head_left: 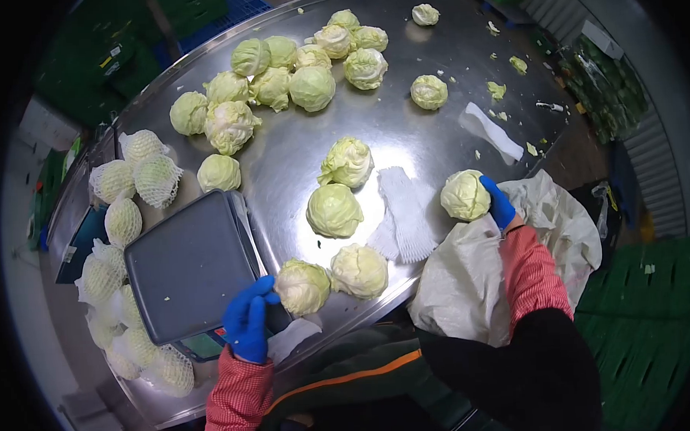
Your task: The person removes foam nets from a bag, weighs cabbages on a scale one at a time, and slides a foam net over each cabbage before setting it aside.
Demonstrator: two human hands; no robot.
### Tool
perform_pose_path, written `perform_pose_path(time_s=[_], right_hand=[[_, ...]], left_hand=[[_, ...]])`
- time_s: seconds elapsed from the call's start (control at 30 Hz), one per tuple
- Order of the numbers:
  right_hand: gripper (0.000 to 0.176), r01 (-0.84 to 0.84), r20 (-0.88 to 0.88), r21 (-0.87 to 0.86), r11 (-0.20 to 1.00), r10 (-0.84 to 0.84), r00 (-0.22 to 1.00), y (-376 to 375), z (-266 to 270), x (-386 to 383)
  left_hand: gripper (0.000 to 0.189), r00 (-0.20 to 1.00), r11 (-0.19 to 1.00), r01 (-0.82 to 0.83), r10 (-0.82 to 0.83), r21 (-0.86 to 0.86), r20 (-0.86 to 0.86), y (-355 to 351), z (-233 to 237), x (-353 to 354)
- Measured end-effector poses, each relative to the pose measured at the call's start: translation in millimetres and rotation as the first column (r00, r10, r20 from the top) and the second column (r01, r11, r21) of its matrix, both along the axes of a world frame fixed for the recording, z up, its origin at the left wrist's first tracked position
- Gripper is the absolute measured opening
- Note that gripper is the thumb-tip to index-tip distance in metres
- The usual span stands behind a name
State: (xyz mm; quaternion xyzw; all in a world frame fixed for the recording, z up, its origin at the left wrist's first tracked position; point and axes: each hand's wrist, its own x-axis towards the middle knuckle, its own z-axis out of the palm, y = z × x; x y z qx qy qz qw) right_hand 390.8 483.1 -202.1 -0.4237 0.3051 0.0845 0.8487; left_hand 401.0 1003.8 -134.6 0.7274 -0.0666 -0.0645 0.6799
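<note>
My right hand (501, 205), in a blue glove, grips a pale green cabbage (465, 195) from its right side, above a white woven sack (459, 276). At the near edge of the table my left hand (249, 320), also gloved in blue, has its fingers apart and reaching to the left side of another cabbage (303, 286). Whether the fingertips touch it is hard to tell. Right beside that one sits a whiter cabbage (360, 271). Two more, a round cabbage (334, 210) and a leafy cabbage (346, 162), lie further back. White foam netting (406, 213) lies flat between my hands.
A dark-topped scale (193, 268) stands at the left, with several net-wrapped cabbages (159, 180) around it. More bare cabbages (312, 88) cluster at the back of the metal table (274, 168). Leaf scraps (497, 90) and a white strip (493, 134) lie at the right. Green crates (642, 318) stand beyond.
</note>
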Motion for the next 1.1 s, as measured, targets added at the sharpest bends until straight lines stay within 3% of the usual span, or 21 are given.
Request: perform_pose_path(time_s=[0.03,0.1,0.17,0.27,0.33,0.4,0.47,0.5,0.53,0.6,0.7,0.77,0.8,0.83,0.9,0.93,1.0,1.03,1.07,1.1], right_hand=[[0.055,0.029,0.033,0.020,0.999,-0.030,0.999,9.2,2.5,5.9],[0.056,-0.089,0.166,-0.085,0.992,0.102,0.981,36.4,30.5,29.9],[0.054,-0.239,0.222,-0.207,0.949,0.283,0.933,78.1,70.9,61.8],[0.050,-0.421,0.426,-0.297,0.857,0.514,0.745,178.6,102.4,107.5],[0.056,-0.387,0.529,-0.489,0.782,0.619,0.580,257.9,108.2,127.2],[0.072,-0.471,0.494,-0.477,0.742,0.670,0.555,330.2,112.4,133.9],[0.084,-0.414,0.456,-0.623,0.664,0.738,0.498,389.8,91.9,145.2],[0.088,-0.303,0.361,-0.788,0.537,0.800,0.479,409.9,90.9,143.6],[0.094,-0.326,0.319,-0.808,0.490,0.830,0.458,426.1,87.8,141.1],[0.095,-0.293,0.117,-0.917,0.272,0.884,0.453,442.6,96.9,130.2],[0.099,-0.321,-0.053,-0.944,0.071,0.931,0.361,431.4,108.0,120.4],[0.093,0.110,0.176,-0.984,0.140,0.863,0.473,402.5,104.1,115.1],[0.090,0.030,0.068,-0.998,0.061,0.832,0.551,370.7,112.5,112.8],[0.083,0.157,0.235,-0.972,0.176,0.683,0.692,340.3,87.2,116.3],[0.066,0.050,0.092,-0.992,0.114,0.394,0.915,259.1,69.8,121.2],[0.062,0.268,0.218,-0.955,-0.125,0.312,0.925,211.5,26.3,123.3],[0.066,-0.105,-0.149,-0.885,-0.453,0.062,0.987,146.8,-19.1,108.7],[0.061,-0.415,-0.473,-0.770,-0.485,-0.003,0.881,137.5,-22.2,101.1],[0.048,-0.503,-0.579,-0.751,-0.429,0.061,0.813,120.6,-45.3,96.3],[0.037,-0.399,-0.478,-0.827,-0.397,0.123,0.870,103.5,-74.7,92.9]], left_hand=[[0.025,0.999,1.000,0.021,-0.022,-0.021,-0.049,-6.1,-2.8,-0.9],[0.025,0.989,0.997,0.047,-0.056,-0.063,-0.137,-13.9,-8.1,-1.7],[0.026,0.980,0.988,0.155,-0.153,0.007,-0.130,-22.7,-7.8,-4.7],[0.026,0.954,0.964,0.265,-0.257,0.033,-0.157,-33.6,-8.4,-19.4],[0.027,0.944,0.952,0.304,-0.295,0.039,-0.146,-36.9,-11.1,-26.7],[0.026,0.941,0.942,0.328,-0.320,0.071,-0.112,-35.6,-14.5,-35.4],[0.025,0.962,0.963,0.259,-0.251,0.074,-0.109,-31.2,-15.7,-41.3],[0.024,0.974,0.975,0.210,-0.202,0.077,-0.102,-28.9,-20.7,-45.9],[0.023,0.984,0.984,0.162,-0.154,0.079,-0.094,-27.2,-25.6,-49.1],[0.022,0.973,0.968,0.205,-0.186,0.147,-0.139,-16.0,-34.5,-51.3],[0.022,0.967,0.972,0.208,-0.188,0.107,-0.172,-13.6,-38.6,-54.1],[0.023,0.969,0.982,0.187,-0.179,0.031,-0.170,-17.3,-40.4,-52.8],[0.023,0.971,0.984,0.175,-0.175,-0.009,-0.165,-20.9,-41.8,-51.1],[0.023,0.973,0.986,0.161,-0.167,-0.049,-0.162,-25.0,-42.4,-50.1],[0.026,0.945,0.973,0.224,-0.231,-0.057,-0.231,-33.0,-39.7,-46.2],[0.027,0.935,0.971,0.231,-0.238,-0.057,-0.264,-36.3,-36.8,-42.8],[0.027,0.928,0.940,0.342,-0.335,0.016,-0.164,-47.2,-37.8,-35.1],[0.027,0.904,0.930,0.360,-0.366,-0.070,-0.221,-56.8,-29.8,-32.1],[0.027,0.921,0.932,0.345,-0.360,-0.112,-0.151,-67.3,-34.5,-31.4],[0.027,0.933,0.933,0.360,-0.359,-0.034,0.032,-76.5,-46.4,-28.7]])
